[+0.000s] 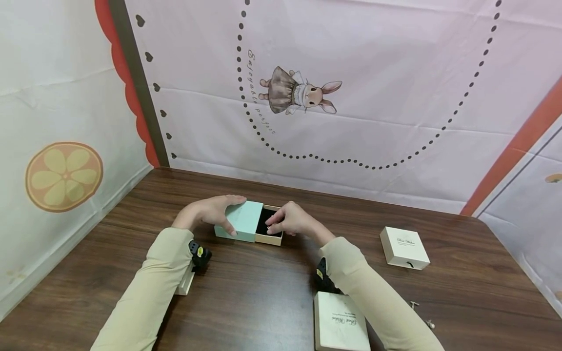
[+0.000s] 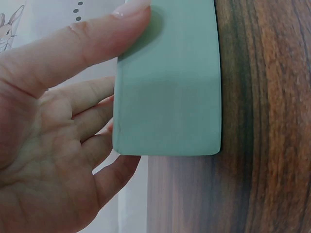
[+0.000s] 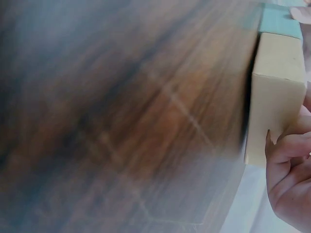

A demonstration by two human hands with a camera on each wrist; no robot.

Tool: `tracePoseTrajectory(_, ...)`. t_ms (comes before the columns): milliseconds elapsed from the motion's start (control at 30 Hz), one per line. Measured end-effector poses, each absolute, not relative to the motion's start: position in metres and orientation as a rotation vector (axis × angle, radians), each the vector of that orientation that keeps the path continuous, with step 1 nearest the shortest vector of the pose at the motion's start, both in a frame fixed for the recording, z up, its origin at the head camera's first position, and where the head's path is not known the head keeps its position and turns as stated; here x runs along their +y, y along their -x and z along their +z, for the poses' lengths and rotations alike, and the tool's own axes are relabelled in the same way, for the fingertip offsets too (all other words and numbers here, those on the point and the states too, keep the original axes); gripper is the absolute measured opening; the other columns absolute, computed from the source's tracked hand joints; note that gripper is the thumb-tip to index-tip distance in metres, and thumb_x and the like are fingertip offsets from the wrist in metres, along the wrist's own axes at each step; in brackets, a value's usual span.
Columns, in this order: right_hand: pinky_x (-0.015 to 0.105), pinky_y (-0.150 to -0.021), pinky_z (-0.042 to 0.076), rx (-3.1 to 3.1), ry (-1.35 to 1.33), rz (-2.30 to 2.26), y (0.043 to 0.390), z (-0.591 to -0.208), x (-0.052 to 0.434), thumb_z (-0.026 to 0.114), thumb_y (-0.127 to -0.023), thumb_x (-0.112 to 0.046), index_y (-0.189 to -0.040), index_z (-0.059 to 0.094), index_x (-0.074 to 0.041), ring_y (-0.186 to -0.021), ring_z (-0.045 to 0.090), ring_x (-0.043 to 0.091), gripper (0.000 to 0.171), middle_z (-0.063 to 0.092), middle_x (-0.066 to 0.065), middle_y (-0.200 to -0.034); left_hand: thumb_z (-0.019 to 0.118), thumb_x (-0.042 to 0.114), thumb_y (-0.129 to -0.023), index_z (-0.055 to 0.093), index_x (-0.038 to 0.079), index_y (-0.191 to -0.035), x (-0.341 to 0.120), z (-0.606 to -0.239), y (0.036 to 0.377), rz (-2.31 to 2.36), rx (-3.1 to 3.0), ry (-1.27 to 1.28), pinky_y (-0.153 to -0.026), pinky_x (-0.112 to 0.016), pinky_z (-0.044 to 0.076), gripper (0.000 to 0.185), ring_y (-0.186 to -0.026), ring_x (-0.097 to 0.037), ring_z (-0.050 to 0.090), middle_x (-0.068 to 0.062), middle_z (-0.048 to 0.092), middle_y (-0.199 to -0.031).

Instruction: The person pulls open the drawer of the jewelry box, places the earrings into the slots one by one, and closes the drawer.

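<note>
Holding the mint sleeve (image 1: pixel 240 220) at the middle of the table (image 1: pixel 263 287), our left hand (image 1: pixel 210 212) grips it with the thumb on its near side and the fingers along its far side; the left wrist view shows the thumb pressed on the sleeve's face (image 2: pixel 167 82) and the fingers curled behind its edge. The tan drawer (image 1: pixel 273 237) sticks out of the sleeve's right end, its black lining (image 1: pixel 265 222) showing. Our right hand (image 1: pixel 293 220) sits over the open drawer with the fingers curled, the fingertips pinching something small above the lining; we cannot tell what it is. In the right wrist view those fingers (image 3: pixel 286 145) lie against the drawer's tan end (image 3: pixel 273 92), with a strip of the sleeve beyond it.

To the right, well apart from the drawer, stands a white box (image 1: pixel 404 247). Another white box (image 1: pixel 340 321) lies at the near edge, just beside our right sleeve. Some tiny bits (image 1: pixel 414 304) lie on the wood near the right corner.
</note>
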State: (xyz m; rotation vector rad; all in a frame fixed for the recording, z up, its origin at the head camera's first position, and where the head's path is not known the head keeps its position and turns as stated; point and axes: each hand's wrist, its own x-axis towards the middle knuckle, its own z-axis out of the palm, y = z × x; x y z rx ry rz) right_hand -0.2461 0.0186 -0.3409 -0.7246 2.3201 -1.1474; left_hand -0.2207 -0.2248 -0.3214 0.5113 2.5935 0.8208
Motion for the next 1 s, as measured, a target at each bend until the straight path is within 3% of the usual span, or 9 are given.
tracePoseTrajectory(267, 0.023, -0.038, 0.029, 2.316, 0.588, -1.354, 0.253, -0.335, 0.041, 0.07, -0.078, -0.008, -0.101, 0.069, 0.001, -0.038, 0.032, 0.008, 0.025, 0.068, 0.008, -0.072, 0.081, 0.017, -0.065, 0.026, 0.004, -0.143, -0.224, -0.322, 0.22, 0.822, 2.589, -0.511, -0.104, -0.053, 0.021, 0.096, -0.135, -0.037, 0.015, -0.018, 0.019, -0.148)
tracePoseTrajectory(533, 0.021, -0.038, 0.032, 2.387, 0.546, -1.334, 0.255, -0.335, 0.053, 0.072, -0.074, -0.006, -0.099, 0.068, 0.003, -0.037, 0.036, 0.006, 0.027, 0.065, -0.001, -0.068, 0.081, 0.016, -0.065, 0.027, 0.004, -0.143, -0.226, -0.321, 0.219, 0.832, 2.591, -0.496, -0.104, -0.054, 0.02, 0.096, -0.135, -0.038, 0.014, -0.019, 0.018, -0.148)
tracePoseTrajectory(1000, 0.021, -0.04, 0.037, 2.361, 0.405, -1.354, 0.256, -0.346, 0.054, 0.072, -0.075, -0.004, -0.105, 0.064, 0.003, -0.037, 0.041, 0.007, 0.032, 0.069, 0.01, -0.08, 0.082, 0.016, -0.063, 0.028, 0.001, -0.142, -0.226, -0.322, 0.221, 0.839, 2.589, -0.524, -0.104, -0.052, 0.023, 0.097, -0.133, -0.039, 0.018, -0.02, 0.021, -0.147)
